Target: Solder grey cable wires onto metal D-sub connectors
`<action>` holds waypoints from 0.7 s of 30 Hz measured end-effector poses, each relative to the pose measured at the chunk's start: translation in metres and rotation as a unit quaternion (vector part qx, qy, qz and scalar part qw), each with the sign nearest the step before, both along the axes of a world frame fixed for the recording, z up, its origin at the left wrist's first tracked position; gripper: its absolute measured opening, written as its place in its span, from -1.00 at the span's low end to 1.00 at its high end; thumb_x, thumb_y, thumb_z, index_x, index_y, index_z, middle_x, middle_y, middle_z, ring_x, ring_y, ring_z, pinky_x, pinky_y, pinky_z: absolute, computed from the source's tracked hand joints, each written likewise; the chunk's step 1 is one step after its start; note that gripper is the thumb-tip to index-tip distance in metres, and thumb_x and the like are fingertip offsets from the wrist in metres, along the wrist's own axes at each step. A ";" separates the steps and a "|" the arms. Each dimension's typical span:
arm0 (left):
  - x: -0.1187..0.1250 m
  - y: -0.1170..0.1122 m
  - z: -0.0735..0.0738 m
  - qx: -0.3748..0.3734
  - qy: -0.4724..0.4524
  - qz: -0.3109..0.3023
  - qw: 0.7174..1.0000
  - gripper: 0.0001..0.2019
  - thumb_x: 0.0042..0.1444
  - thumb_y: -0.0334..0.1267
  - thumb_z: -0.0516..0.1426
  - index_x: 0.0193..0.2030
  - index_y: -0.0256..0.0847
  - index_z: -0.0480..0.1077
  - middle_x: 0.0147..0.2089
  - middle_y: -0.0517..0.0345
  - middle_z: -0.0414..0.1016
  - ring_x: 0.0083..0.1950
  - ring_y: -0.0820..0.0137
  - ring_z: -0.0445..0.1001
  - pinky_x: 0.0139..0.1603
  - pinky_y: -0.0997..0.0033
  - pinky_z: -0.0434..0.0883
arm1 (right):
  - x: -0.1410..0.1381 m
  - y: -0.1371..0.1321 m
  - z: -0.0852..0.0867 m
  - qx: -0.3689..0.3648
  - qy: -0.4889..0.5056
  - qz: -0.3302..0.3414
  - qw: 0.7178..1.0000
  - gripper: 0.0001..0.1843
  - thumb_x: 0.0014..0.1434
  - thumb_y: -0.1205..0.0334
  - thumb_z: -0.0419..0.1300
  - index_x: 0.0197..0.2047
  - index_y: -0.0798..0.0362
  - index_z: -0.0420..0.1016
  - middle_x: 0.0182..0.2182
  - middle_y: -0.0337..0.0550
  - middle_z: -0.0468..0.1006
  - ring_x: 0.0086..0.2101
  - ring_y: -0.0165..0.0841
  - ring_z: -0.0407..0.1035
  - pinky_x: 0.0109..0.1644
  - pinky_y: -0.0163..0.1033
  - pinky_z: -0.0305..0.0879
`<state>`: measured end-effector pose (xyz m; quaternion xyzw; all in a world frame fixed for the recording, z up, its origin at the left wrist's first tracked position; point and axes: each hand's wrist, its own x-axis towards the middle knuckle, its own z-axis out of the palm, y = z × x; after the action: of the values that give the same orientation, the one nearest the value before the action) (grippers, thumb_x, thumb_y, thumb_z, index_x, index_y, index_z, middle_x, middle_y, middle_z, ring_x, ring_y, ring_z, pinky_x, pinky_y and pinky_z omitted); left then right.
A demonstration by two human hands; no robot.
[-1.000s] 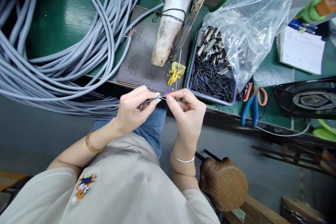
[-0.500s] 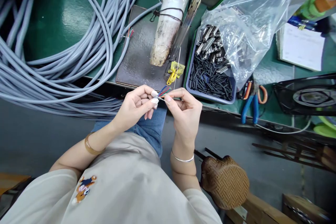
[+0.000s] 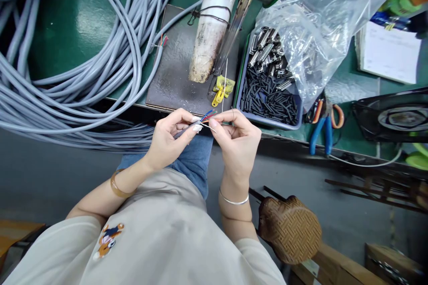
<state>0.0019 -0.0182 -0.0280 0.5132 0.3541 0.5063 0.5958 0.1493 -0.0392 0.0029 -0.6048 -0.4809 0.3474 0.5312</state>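
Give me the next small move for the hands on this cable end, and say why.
Probably pick one of the coloured wires out with the right hand. The left hand pinches the grey cable just behind its stripped end, the wires stick out close together, and the right fingertips close on them.

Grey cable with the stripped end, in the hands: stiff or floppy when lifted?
Probably floppy: the coiled cables sag in loose loops over the table edge. The coloured wires splay from the grey cable in the left hand, so they likely bend easily; the right hand pinches them.
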 end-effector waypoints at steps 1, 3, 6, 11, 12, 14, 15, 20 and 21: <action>-0.001 0.000 -0.001 0.008 0.010 0.000 1.000 -0.83 0.21 -0.21 0.30 -0.23 -0.25 0.45 -0.33 0.23 0.49 -0.49 0.65 0.38 -0.46 0.66 0.41 | 0.001 0.000 -0.001 -0.003 0.003 0.002 1.000 -0.89 0.13 0.21 0.35 -0.41 0.02 0.57 -0.41 -0.25 0.48 -0.48 -0.52 0.23 -0.54 -0.35 -0.02; -0.001 0.000 -0.001 0.022 0.024 -0.002 0.999 -0.83 0.22 -0.20 0.30 -0.22 -0.24 0.46 -0.32 0.22 0.50 -0.45 0.63 0.41 -0.40 0.64 0.44 | 0.004 0.001 -0.003 -0.011 0.009 0.007 1.000 -0.88 0.13 0.19 0.36 -0.39 0.02 0.57 -0.40 -0.23 0.49 -0.46 -0.50 0.28 -0.53 -0.36 0.02; -0.002 0.000 -0.001 0.033 0.034 -0.009 0.999 -0.79 0.22 -0.14 0.30 -0.22 -0.24 0.46 -0.32 0.21 0.50 -0.42 0.59 0.46 -0.34 0.61 0.47 | 0.006 0.001 -0.003 -0.020 0.016 0.018 1.000 -0.87 0.12 0.16 0.36 -0.39 0.03 0.58 -0.39 -0.23 0.50 -0.48 -0.52 0.26 -0.54 -0.36 0.02; -0.002 0.000 -0.001 0.056 0.062 0.004 0.997 -0.80 0.24 -0.14 0.29 -0.22 -0.24 0.48 -0.29 0.15 0.56 -0.36 0.53 0.54 -0.31 0.58 0.51 | 0.007 0.003 0.004 -0.011 -0.019 0.025 0.999 -0.88 0.12 0.22 0.34 -0.43 0.03 0.58 -0.44 -0.25 0.49 -0.56 -0.56 0.09 -0.57 -0.34 -0.14; -0.002 0.000 -0.001 0.074 0.076 0.012 0.994 -0.82 0.25 -0.16 0.28 -0.21 -0.25 0.49 -0.29 0.14 0.58 -0.34 0.51 0.56 -0.30 0.57 0.52 | 0.007 0.004 0.006 -0.008 -0.026 0.028 0.999 -0.89 0.11 0.24 0.33 -0.44 0.04 0.58 -0.45 -0.26 0.48 -0.58 -0.58 0.04 -0.58 -0.33 -0.17; -0.003 0.000 -0.003 0.143 0.115 0.037 0.982 -0.89 0.26 -0.25 0.26 -0.20 -0.24 0.51 -0.29 0.12 0.60 -0.31 0.48 0.57 -0.26 0.55 0.52 | 0.008 0.004 0.009 -0.001 -0.034 0.035 0.999 -0.89 0.11 0.28 0.32 -0.45 0.04 0.57 -0.47 -0.29 0.47 -0.60 -0.60 -0.03 -0.58 -0.32 -0.22; -0.004 0.001 -0.004 0.191 0.138 0.051 0.971 -0.94 0.26 -0.31 0.25 -0.19 -0.24 0.52 -0.29 0.12 0.62 -0.30 0.48 0.58 -0.25 0.54 0.51 | 0.008 0.004 0.010 0.002 -0.037 0.037 0.999 -0.89 0.11 0.30 0.32 -0.46 0.05 0.56 -0.48 -0.30 0.46 -0.61 -0.61 -0.05 -0.58 -0.32 -0.22; -0.007 0.006 -0.006 0.385 0.230 0.097 0.889 -0.83 0.25 -0.52 0.17 -0.10 -0.24 0.53 -0.21 0.04 0.67 -0.21 0.45 0.62 -0.13 0.51 0.53 | 0.011 0.000 0.012 0.004 -0.079 0.037 0.996 -0.91 0.11 0.31 0.32 -0.44 0.05 0.57 -0.46 -0.30 0.48 -0.60 -0.62 -0.02 -0.57 -0.33 -0.19; -0.007 0.006 -0.006 0.398 0.241 0.102 0.879 -0.83 0.25 -0.52 0.17 -0.09 -0.25 0.53 -0.21 0.03 0.67 -0.20 0.44 0.62 -0.11 0.51 0.53 | 0.012 0.000 0.012 0.003 -0.082 0.038 0.996 -0.91 0.11 0.31 0.32 -0.44 0.05 0.57 -0.46 -0.30 0.49 -0.60 -0.62 -0.03 -0.57 -0.32 -0.20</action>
<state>-0.0050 -0.0117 -0.0345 0.7739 0.3059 0.5236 0.1828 0.1608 -0.0394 0.0152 -0.6111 -0.5466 0.3152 0.4779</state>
